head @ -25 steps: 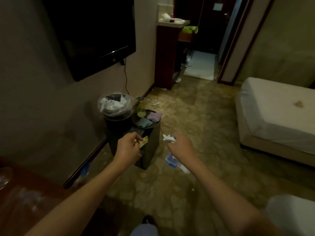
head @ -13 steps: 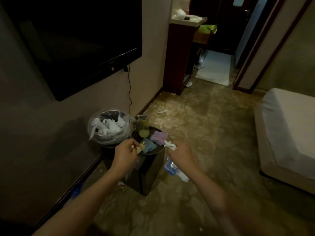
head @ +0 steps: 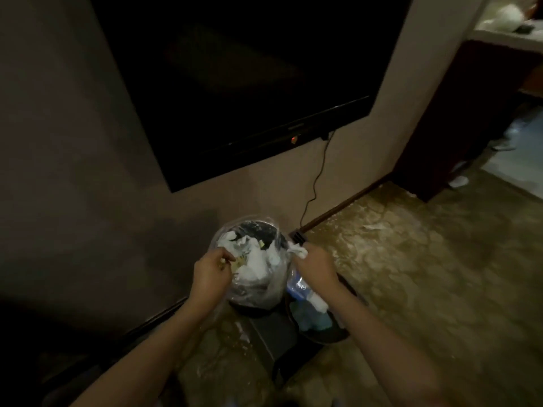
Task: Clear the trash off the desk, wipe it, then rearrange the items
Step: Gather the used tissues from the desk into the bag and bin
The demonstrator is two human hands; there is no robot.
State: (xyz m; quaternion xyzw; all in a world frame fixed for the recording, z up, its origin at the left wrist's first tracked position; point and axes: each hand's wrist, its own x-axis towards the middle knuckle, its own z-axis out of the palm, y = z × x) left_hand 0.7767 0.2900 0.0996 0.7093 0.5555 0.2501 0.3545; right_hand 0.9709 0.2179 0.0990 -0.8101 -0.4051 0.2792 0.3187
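1. Head view, dim room. Both forearms reach forward from the bottom edge and converge on the trash bin [head: 252, 259], which stands on the floor against the wall, below the wall-mounted TV [head: 249, 83].
2. Left hand [head: 210, 273]: back of hand up, fingers curled, pinching a small yellowish scrap [head: 239, 261] at the bin's 9 o'clock rim. The scrap sits just over the bin's clear plastic liner [head: 264, 292].
3. Right hand [head: 316, 267]: back of hand up, fingers curled round a crumpled white tissue [head: 298, 251] that sticks out past the knuckles. The hand is at the bin's 3 o'clock, right at the rim.
4. Bin contents: white crumpled paper heaped to the brim inside the liner; black inner wall visible at 12 o'clock.
5. Under the right wrist a plastic bottle [head: 299, 284] with a blue label shows; whether the hand holds it cannot be told.
6. At the bin's 4 o'clock, a dark round tray [head: 329, 336] on a dark stand, partly hidden by the right forearm, carries pale bluish items, too blurred to identify.
7. A black cable [head: 318, 174] hangs from the TV toward the skirting.
8. Mottled brown floor [head: 411, 274] fills the right side.
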